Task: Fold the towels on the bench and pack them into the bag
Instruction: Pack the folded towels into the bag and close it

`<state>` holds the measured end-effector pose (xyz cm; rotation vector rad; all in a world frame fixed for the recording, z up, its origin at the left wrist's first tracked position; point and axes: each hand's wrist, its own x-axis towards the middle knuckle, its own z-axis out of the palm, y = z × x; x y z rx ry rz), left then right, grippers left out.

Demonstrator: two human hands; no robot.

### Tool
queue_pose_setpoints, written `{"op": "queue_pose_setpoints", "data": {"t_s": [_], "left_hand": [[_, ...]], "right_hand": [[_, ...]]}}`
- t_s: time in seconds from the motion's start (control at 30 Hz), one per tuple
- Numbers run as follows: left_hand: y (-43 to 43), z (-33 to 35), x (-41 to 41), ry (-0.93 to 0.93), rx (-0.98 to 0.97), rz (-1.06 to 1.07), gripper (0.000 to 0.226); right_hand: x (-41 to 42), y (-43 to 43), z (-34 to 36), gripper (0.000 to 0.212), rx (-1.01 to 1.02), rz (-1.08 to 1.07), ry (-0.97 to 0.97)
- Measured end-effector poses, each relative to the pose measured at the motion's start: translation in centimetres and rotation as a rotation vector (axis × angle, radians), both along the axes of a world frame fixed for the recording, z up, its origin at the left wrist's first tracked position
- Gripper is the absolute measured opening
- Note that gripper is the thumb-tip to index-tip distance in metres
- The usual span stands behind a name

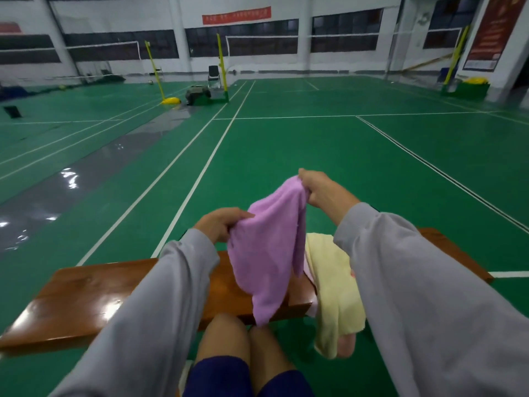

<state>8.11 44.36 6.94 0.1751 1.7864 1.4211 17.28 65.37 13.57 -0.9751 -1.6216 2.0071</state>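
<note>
Bare knees and two grey sleeves fill the bottom of my feed, just in front of the near edge of the wooden surface. Above it the purple towel hangs in the air between both hands. The left hand pinches one upper corner with thumb and curled fingers. The right hand, held higher, has its fingers closed round the other end of the top edge. The cloth droops in a loose fold, its lowest tip dangling past the near edge toward the knees.

I judge it light, soft and limp, with no stiffness to keep a shape, so it will sag wherever it is unsupported. Terry like this should grip well between fingers. The best holds are the corners, drawn apart until the top edge is taut, before laying it flat.

A yellow towel lies crumpled on the right part of the surface and spills over the near edge, with a pink one beneath it (only its hanging end shows). The glossy wood to the left offers room for folding, though the surface is narrow and a spread towel would likely overhang both long edges. Green court floor lies open beyond. I cannot spot the bag near the surface
</note>
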Motion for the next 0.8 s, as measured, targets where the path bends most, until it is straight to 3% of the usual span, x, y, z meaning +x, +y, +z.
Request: {"op": "queue_pose_setpoints", "data": {"t_s": [0.07,0.13,0.2,0.27,0.33,0.37,0.43,0.5,0.57,0.67,0.73,0.8], "left_hand": [[-0.8,3.1,-1.3,0.087,0.154,0.188,0.009],[-1.6,5.1,-2.4,0.191,0.354,0.339,0.032],[-2.8,5.4,-2.4,0.247,0.269,0.171,0.04],[-3.9,5.2,-1.8,0.24,0.156,0.039,0.038],[-4.1,5.7,-2.1,0.336,0.235,0.168,0.035],[-4.1,6.2,-2.4,0.388,0.28,0.255,0.034],[-4.2,6.9,-2.9,0.449,0.291,0.333,0.033],[-4.6,7.4,-3.6,0.486,0.197,0.36,0.034],[-5.2,7.7,-4.0,0.512,0.161,0.386,0.037],[-6.5,8.1,-4.6,0.437,0.315,0.433,0.037],[-7.4,7.7,-5.3,0.37,0.407,0.499,0.038],[-8.1,7.0,-5.9,0.38,0.376,0.513,0.038]], "right_hand": [[0.9,0.1,1.2,0.033,-0.039,-0.045,0.071],[1.4,0.2,1.7,0.033,-0.126,-0.134,0.165],[1.3,0.7,-0.1,0.035,-0.111,-0.087,0.062],[1.9,0.1,-2.2,0.033,-0.061,0.132,-0.126],[2.4,-0.3,-2.2,0.025,-0.071,0.185,-0.194],[2.2,-0.1,-1.8,0.017,-0.076,0.114,-0.119],[1.8,0.3,-1.1,0.033,-0.043,-0.081,0.056],[2.2,0.1,0.0,0.039,-0.045,-0.076,0.166],[2.6,-0.4,0.7,0.028,-0.12,0.01,0.218],[2.4,-0.2,1.2,0.02,-0.287,0.021,0.342],[2.1,-0.1,0.9,0.025,-0.287,-0.066,0.344],[1.8,0.2,0.2,0.024,-0.155,-0.144,0.271]]}}
